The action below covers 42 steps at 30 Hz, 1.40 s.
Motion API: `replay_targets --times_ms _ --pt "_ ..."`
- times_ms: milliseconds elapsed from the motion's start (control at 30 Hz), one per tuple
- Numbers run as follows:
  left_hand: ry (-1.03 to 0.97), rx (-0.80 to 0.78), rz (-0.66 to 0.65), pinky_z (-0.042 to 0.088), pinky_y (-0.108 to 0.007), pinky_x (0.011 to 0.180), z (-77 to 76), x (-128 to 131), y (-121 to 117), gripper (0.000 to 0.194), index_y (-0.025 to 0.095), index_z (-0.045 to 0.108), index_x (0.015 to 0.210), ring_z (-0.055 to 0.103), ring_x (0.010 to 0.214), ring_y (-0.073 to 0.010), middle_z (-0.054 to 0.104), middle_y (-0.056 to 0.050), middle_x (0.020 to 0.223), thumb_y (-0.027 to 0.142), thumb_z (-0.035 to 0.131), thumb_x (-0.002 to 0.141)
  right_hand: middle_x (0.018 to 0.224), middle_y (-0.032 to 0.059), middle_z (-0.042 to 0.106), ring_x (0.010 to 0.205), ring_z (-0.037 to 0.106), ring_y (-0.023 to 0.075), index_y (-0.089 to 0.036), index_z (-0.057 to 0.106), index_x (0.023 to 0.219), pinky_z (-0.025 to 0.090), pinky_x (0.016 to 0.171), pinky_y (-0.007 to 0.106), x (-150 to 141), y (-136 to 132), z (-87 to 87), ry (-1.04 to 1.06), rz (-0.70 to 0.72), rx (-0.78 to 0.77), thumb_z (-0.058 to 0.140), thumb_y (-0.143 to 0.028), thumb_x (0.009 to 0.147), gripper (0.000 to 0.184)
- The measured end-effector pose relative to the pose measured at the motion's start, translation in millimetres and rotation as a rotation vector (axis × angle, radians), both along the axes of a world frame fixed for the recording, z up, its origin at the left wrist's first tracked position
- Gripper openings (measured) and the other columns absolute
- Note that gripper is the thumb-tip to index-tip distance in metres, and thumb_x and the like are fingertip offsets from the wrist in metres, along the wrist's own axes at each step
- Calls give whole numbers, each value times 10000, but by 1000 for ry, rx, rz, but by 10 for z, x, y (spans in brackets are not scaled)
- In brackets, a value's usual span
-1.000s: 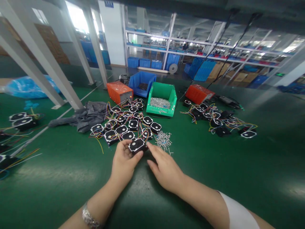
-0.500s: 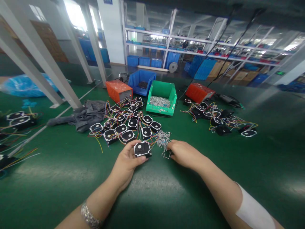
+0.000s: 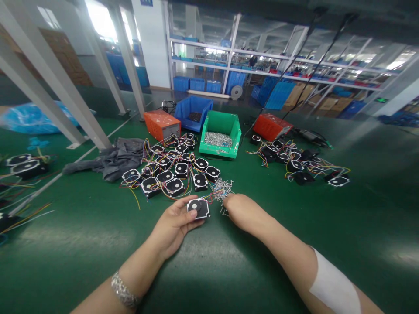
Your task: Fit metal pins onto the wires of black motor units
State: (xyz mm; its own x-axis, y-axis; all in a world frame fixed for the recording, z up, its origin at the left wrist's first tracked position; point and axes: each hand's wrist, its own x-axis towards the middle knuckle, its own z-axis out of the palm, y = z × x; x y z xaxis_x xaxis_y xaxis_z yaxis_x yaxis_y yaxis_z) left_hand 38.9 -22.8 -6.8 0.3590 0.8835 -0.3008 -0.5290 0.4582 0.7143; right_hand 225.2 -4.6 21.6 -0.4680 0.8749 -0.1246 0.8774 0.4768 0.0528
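My left hand (image 3: 176,224) grips a small black square motor (image 3: 202,210) with white edges and a pale round centre, thumb across its face. Coloured wires run from its far side toward a pile of silvery screws (image 3: 222,187). At the near right side of that pile is my right hand (image 3: 244,211), its fingers drawn together and pointing down. Whatever lies between those fingertips is hidden by the hand. Several similar motors (image 3: 175,185) with wires lie in a cluster just beyond my left hand.
Behind the cluster stand a green bin (image 3: 216,152) of screws, a blue bin (image 3: 196,107) with dark small parts and an orange box (image 3: 162,124). Another orange box (image 3: 272,126) and more motors (image 3: 296,165) are at right. A grey cloth (image 3: 122,159) lies left, near metal posts (image 3: 94,126).
The held motor has turned a little and shifted right, and my left thumb now lies on its face. My right hand has moved slightly left, closer over the near screws.
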Motion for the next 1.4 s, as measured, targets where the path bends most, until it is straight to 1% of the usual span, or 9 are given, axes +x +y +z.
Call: replay_targets --times_ms 100,300,433,667,867,1000,1200,1333,1400 --pt "-3 -8 8 458 -318 705 6 -8 5 354 167 510 952 590 767 -167 609 -41 883 112 627 622 628 56 589 594 542 156 -137 557 621 379 532 235 -9 2 26 208 -42 -58 451 -46 629 140" --pt "-11 -11 -6 452 -264 649 8 -8 -3 329 159 521 937 583 707 -134 618 -34 831 111 623 628 553 -33 499 494 455 71 -144 505 628 375 483 182 -140 -72 103 1025 -235 -348 528 -151 644 28" --pt "-13 -4 -44 443 -243 616 13 -10 -16 327 159 529 926 578 680 -123 621 -31 809 112 632 619 597 -25 517 519 458 74 -143 520 643 383 514 201 -198 -80 40 1223 -302 -325 559 -200 636 69" --pt "-9 48 -87 438 -256 646 13 -5 -25 339 161 554 907 582 678 -128 632 -31 792 112 656 588 554 -36 504 505 456 77 -143 525 637 379 500 204 -125 -20 13 1243 -303 -416 582 -199 625 81" --pt "27 90 -108 421 -251 681 7 6 -41 358 149 573 908 573 686 -124 638 -34 762 107 670 566 569 -40 492 503 454 71 -137 520 639 386 513 210 -58 19 58 1265 -170 -645 586 -211 632 100" --pt "46 100 -110 414 -241 676 -7 0 -39 364 149 578 909 568 679 -118 638 -32 753 105 675 562 583 -35 499 547 477 83 -138 518 636 397 555 219 -37 15 83 1180 -123 -569 568 -182 645 67" --pt "50 110 -136 410 -232 679 1 2 -41 351 155 579 905 562 685 -109 636 -25 756 97 667 571 629 -14 555 625 519 98 -143 567 653 403 628 226 -49 -9 190 911 -6 -383 518 -104 680 68" --pt "20 89 -126 410 -243 693 14 6 -46 331 166 583 904 565 701 -115 636 -29 786 114 658 585 628 -18 570 600 525 91 -144 585 673 407 596 213 6 -10 260 864 -67 -405 518 -104 672 78" --pt "5 74 -105 413 -252 694 15 4 -40 321 169 586 905 566 712 -122 634 -34 813 126 652 594 567 -31 549 530 506 82 -140 583 663 401 529 200 77 -4 294 871 -109 -512 533 -118 654 55"
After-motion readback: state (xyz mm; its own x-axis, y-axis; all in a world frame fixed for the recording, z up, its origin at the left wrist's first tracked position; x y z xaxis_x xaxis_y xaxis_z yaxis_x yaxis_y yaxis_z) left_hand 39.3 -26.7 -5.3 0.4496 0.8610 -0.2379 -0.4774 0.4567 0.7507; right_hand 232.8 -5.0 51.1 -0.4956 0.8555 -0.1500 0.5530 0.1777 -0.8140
